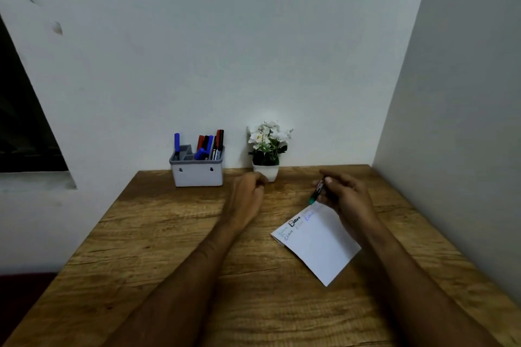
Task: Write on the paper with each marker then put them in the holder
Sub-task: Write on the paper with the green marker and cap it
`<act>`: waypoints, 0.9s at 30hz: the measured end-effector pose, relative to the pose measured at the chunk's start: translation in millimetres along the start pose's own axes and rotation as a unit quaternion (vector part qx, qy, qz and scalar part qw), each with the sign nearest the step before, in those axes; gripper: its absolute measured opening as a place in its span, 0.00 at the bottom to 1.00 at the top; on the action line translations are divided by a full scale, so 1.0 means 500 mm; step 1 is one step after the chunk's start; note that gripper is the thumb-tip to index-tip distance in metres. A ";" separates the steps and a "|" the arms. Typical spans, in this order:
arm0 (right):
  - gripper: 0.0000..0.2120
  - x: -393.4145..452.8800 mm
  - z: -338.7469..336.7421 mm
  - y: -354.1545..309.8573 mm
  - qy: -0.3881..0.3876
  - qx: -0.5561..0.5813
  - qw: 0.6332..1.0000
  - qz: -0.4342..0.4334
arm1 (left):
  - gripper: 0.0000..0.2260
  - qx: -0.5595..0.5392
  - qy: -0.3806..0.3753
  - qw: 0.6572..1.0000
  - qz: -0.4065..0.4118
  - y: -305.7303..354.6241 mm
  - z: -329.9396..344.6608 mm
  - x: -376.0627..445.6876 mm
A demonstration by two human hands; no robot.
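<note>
A white paper [318, 245] lies tilted on the wooden table [169, 262], with a few handwritten words in black and blue near its far-left edge. My right hand [345, 196] holds a marker [317, 190] with a green tip, and the tip sits just above the paper's far corner. My left hand [249, 191] hovers over the table left of the paper with its fingers curled; whether it holds anything is hidden. A grey holder [196, 170] stands at the back against the wall with several blue, red and black markers [210, 144] upright in it.
A small white pot of white flowers [266, 149] stands at the back, between the holder and my right hand. A wall rises close along the table's right side. The table's left edge drops to a dark floor.
</note>
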State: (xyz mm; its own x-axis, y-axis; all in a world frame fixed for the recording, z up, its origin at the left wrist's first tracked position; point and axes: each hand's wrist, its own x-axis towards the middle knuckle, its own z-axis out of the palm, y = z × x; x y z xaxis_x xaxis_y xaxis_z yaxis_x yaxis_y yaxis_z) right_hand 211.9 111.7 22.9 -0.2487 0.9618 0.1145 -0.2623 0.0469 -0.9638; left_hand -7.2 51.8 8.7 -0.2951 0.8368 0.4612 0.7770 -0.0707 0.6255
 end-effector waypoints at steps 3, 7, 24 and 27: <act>0.11 0.018 -0.023 -0.008 0.008 0.103 0.995 0.001 | 0.14 0.024 -0.066 0.995 0.068 0.016 0.038 -0.007; 0.06 0.032 -0.058 -0.009 0.052 0.139 0.989 -0.016 | 0.15 0.035 -0.149 0.979 0.133 0.020 0.086 -0.008; 0.05 0.076 -0.082 0.056 0.080 -0.232 0.967 -0.074 | 0.19 0.060 -0.214 0.957 0.187 -0.016 0.157 -0.012; 0.06 0.078 -0.089 0.069 0.091 -0.255 0.960 -0.064 | 0.18 0.055 -0.211 0.958 0.187 -0.016 0.156 -0.011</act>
State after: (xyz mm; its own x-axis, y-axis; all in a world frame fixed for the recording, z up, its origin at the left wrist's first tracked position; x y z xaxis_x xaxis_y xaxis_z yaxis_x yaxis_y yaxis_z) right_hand 234.6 162.6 -16.5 -0.0653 0.9684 0.2406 0.2229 0.2492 -0.9425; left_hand 31.4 90.1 -48.1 0.2491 0.9104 0.3303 0.8450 -0.3710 0.3852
